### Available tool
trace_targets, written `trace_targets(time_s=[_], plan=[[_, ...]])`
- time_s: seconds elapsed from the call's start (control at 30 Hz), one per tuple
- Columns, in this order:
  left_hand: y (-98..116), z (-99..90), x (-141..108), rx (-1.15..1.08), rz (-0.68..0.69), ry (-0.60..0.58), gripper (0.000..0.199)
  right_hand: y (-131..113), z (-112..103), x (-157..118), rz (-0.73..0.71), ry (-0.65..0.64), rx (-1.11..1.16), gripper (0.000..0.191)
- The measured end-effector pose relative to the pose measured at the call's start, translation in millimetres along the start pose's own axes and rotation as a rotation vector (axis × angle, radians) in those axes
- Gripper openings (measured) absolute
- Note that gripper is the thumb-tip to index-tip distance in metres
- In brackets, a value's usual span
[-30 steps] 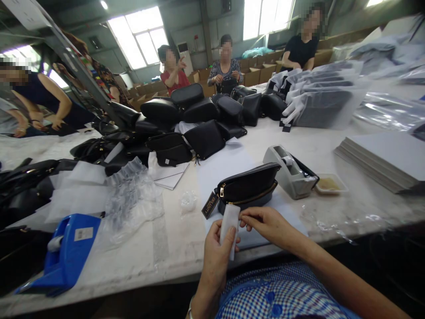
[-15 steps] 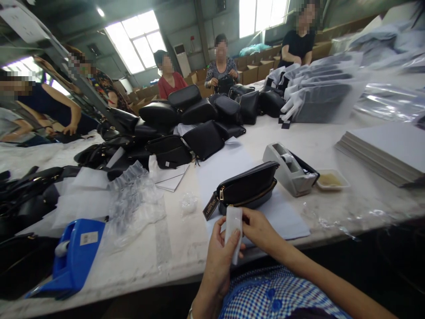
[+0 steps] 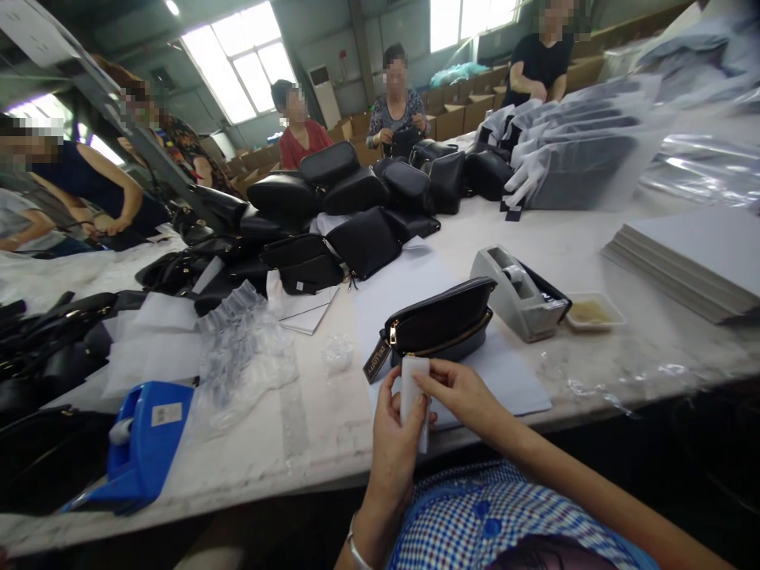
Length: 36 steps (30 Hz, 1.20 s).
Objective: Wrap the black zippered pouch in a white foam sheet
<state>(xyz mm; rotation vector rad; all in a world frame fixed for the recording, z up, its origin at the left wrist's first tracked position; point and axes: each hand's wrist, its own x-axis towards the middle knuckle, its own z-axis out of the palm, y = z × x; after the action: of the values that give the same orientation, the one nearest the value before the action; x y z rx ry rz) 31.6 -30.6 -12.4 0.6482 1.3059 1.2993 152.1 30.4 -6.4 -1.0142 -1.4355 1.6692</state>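
A narrow folded strip of white tissue-like wrapping (image 3: 414, 388) is held upright in front of my body, at the table's front edge. My left hand (image 3: 399, 419) is closed around its lower part, thumb across the front. With its fingertips my right hand (image 3: 454, 389) pinches the upper right edge of the strip. Just beyond both hands stands a black zippered handbag (image 3: 442, 321) with gold zips. From its left end hangs a dark tag (image 3: 378, 360) with gold lettering. White paper (image 3: 516, 384) lies under the bag.
A grey tape dispenser (image 3: 516, 297) and a shallow tray (image 3: 594, 311) stand right of the bag. A blue tape dispenser (image 3: 148, 443) is at front left. Black bags (image 3: 338, 190) pile up at the back. Stacked boards (image 3: 689, 261) lie right. Several co-workers (image 3: 397, 107) are across the table.
My right fingers have moved from the strip's right side onto its upper front. My left hand still grips the strip. The view has shifted slightly.
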Motion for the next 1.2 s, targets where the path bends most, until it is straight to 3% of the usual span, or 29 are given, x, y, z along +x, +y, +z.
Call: trace_targets(time_s=[0.13, 0.3, 0.5, 0.63, 0.83, 0.97, 1.03, 1.1, 1.13, 1.2], plan=[[-1.2, -0.8, 1.4, 0.002, 0.069, -0.016, 0.062, 9.3, -4.8, -22.0, 0.016, 0.066, -0.151, 0.039], [-3.7, 2.2, 2.7, 0.074, 0.095, 0.028, 0.049, 27.7, 2.3, -47.3, 0.128, 0.008, -0.260, 0.037], [-2.8, 2.7, 2.0, 0.119, 0.112, 0.038, 0.041, 38.7, 10.4, -44.4, 0.172, -0.018, -0.055, 0.034], [0.4, 0.1, 0.2, 0.104, 0.087, 0.020, 0.040, 34.1, 8.5, -44.1, 0.165, -0.017, -0.077, 0.031], [6.1, -20.7, -14.6, 0.035, -0.022, -0.102, 0.056, 32.7, 4.8, -43.3, 0.177, -0.020, -0.106, 0.026], [2.3, -33.2, -19.5, 0.156, -0.047, -0.113, 0.049, 30.2, 4.0, -43.9, 0.168, -0.049, -0.142, 0.025], [-3.0, -36.8, -16.2, 0.181, -0.040, -0.101, 0.046, 20.9, -7.8, -44.1, 0.088, -0.099, -0.260, 0.024], [-9.4, -39.4, -10.8, 0.170, -0.039, -0.084, 0.048, 5.4, -35.0, -43.0, -0.058, -0.038, -0.472, 0.025], [-12.5, -40.3, -8.2, 0.159, -0.044, -0.078, 0.049, -3.5, -54.8, -41.7, -0.141, 0.064, -0.594, 0.027], [-17.3, -41.4, -4.1, 0.134, -0.064, -0.068, 0.052, -20.1, -103.6, -36.0, -0.277, 0.403, -0.829, 0.030]])
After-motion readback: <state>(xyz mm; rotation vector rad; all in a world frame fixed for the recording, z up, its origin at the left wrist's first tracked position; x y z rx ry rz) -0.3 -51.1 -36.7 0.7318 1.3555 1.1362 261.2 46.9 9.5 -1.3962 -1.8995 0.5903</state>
